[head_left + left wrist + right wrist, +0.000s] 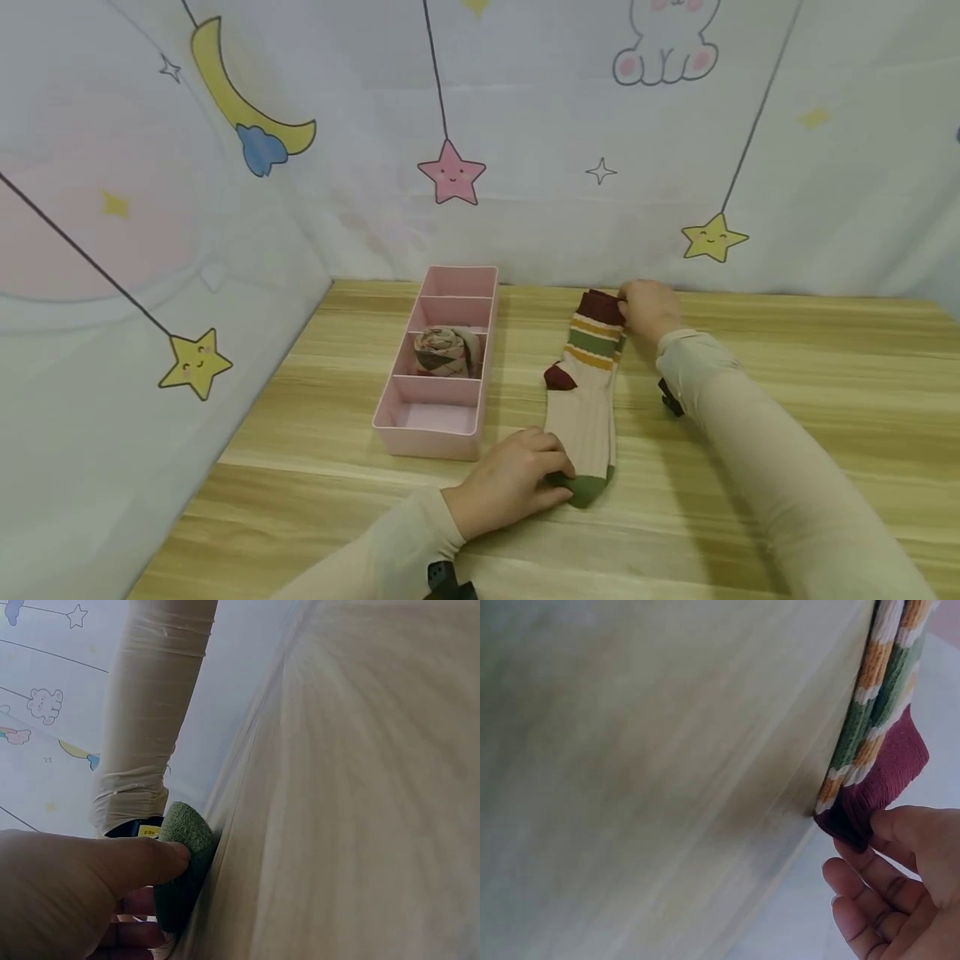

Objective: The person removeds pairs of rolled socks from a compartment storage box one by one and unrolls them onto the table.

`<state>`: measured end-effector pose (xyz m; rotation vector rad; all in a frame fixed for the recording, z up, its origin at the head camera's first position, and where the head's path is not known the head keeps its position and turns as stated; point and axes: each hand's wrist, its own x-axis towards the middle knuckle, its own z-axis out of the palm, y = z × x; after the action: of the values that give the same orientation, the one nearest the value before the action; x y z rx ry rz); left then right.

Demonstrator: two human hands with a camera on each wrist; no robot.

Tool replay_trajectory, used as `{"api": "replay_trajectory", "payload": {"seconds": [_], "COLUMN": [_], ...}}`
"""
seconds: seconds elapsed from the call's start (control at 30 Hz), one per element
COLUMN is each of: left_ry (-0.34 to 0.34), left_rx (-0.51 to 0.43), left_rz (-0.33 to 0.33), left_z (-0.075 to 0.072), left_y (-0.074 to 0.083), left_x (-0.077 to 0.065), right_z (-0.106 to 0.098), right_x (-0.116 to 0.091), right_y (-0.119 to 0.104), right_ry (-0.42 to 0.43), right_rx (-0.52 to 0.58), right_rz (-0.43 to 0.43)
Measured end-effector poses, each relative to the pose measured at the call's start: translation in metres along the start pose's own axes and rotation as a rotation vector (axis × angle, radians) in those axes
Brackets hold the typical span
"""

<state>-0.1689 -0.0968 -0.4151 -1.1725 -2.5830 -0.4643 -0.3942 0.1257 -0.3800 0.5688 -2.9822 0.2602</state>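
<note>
A pair of cream socks (pixel 581 417), one laid over the other, stretches lengthwise across the table, with striped legs, maroon cuffs and green toes. At the far end my right hand (pixel 651 310) pinches the maroon cuff (pixel 889 769) between thumb and fingers, lifting its edge a little in the right wrist view. My left hand (pixel 517 479) holds the green toe (pixel 184 859) at the near end, thumb on one side and fingers on the other. Left of the socks stands a pink divided box (pixel 432 443), where a rolled patterned sock bundle (pixel 444 352) sits in one compartment.
The wooden table (pixel 787 400) runs back to a white curtain (pixel 540 225) printed with stars and a moon. Another curtain side closes off the left. Dark wrist cameras are strapped at both sleeves.
</note>
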Motion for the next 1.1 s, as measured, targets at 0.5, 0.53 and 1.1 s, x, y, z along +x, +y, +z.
{"api": "replay_trajectory", "payload": {"seconds": [0.5,0.53,1.1], "left_ry": [-0.025,-0.026,0.021], "left_rx": [-0.026,-0.028,0.029], "left_rz": [0.011,0.013,-0.064], "left_z": [0.002,0.002,0.001], "left_y": [0.004,0.004,-0.008], "left_x": [0.005,0.005,-0.004], "right_z": [-0.002,-0.002,-0.01], "right_x": [-0.001,-0.001,0.001], "right_y": [0.011,0.011,-0.002], "right_ry": [-0.041,-0.044,-0.064], "right_rx": [-0.027,-0.027,0.049], "right_rz": [0.017,0.019,-0.039]}}
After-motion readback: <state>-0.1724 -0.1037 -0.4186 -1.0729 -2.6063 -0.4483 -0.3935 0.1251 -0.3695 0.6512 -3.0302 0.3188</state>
